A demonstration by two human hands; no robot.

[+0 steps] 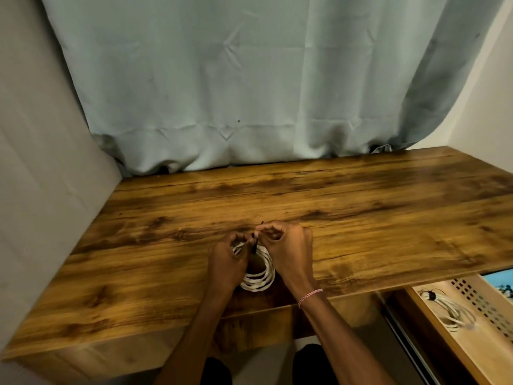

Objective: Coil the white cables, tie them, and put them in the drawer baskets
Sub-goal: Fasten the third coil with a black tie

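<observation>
A coiled white cable (259, 279) stands on its edge near the front of the wooden desk (361, 218), between my two hands. My left hand (229, 259) grips the coil's left side, fingers curled round the strands. My right hand (286, 245) pinches a thin black tie (254, 243) at the top of the coil. One end of the tie sticks up above my fingers. In the open drawer at the lower right, a basket (472, 315) holds another white coiled cable (452, 312) bound with a black tie.
A pale blue-green curtain (249, 93) hangs behind the desk and bunches on its back edge. A grey wall closes the left side. The drawer's perforated basket wall (483, 304) juts out below the desk's front right edge.
</observation>
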